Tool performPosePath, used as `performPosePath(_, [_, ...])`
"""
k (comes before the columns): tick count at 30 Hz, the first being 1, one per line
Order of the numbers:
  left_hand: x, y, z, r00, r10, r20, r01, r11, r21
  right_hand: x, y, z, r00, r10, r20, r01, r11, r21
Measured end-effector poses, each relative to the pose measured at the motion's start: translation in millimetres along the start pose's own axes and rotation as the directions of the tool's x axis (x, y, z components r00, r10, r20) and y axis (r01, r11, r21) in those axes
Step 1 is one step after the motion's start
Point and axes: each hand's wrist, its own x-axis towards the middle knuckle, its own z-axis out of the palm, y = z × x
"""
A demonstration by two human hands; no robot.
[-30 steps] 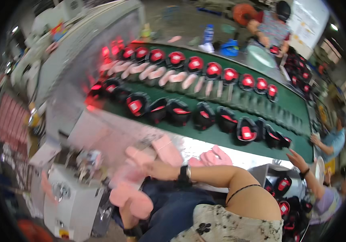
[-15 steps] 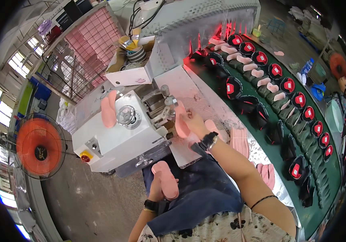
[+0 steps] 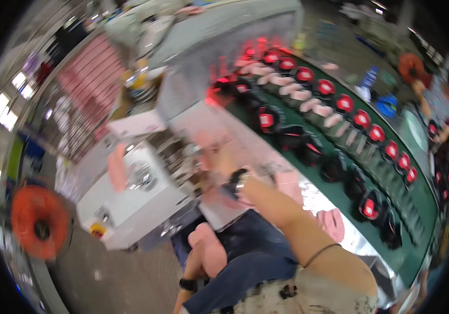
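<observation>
My left hand point(image 3: 195, 264) is closed around a pink shoe insole point(image 3: 209, 251), held low above the dark blue apron point(image 3: 258, 248) on my lap. The right hand point(image 3: 225, 163) reaches to the rollers of a white bench machine point(image 3: 130, 201). It is smeared by motion, with a blurred pink insole point(image 3: 204, 160) at its fingers, against the roller end. Another pink insole point(image 3: 116, 168) lies on top of the machine beside its round handwheel point(image 3: 141, 177). Right of my right wrist, a stack of pink insoles point(image 3: 287, 187) stands on the worktop.
To the right runs a green conveyor point(image 3: 308, 167) with rows of black-and-red shoe parts and pale pink pieces. More pink insoles point(image 3: 331, 224) lie at its near edge. An open box point(image 3: 139, 112) stands behind the machine, an orange fan point(image 3: 40, 222) at left. A co-worker point(image 3: 436, 107) is at far right.
The whole view has shifted and blurred, so the machine and conveyor sit further left. My right hand stays at the rollers; my left hand still holds its insole, now turned slightly.
</observation>
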Motion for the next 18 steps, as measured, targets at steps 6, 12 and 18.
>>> performPosePath(6, [35.6, 22.1, -0.2, 0.874, -0.392, 0.287, 0.463, 0.852, -0.244, 39.8, 33.7, 15.1, 0.654, 0.756, 0.013, -0.638, 0.543, 0.546])
performPosePath(12, [68.4, 60.7, -22.0, 0.601, -0.611, 0.516, 0.494, -0.223, -0.84, -78.2, 156.3, -117.3, 0.568, 0.762, -0.31, -0.507, 0.621, 0.598])
performPosePath(18, [93.8, 51.1, 3.8, 0.674, -0.479, 0.562, 0.536, -0.205, -0.819, -309.3, 289.2, -284.1, 0.086, 0.898, -0.432, -0.826, 0.307, 0.473])
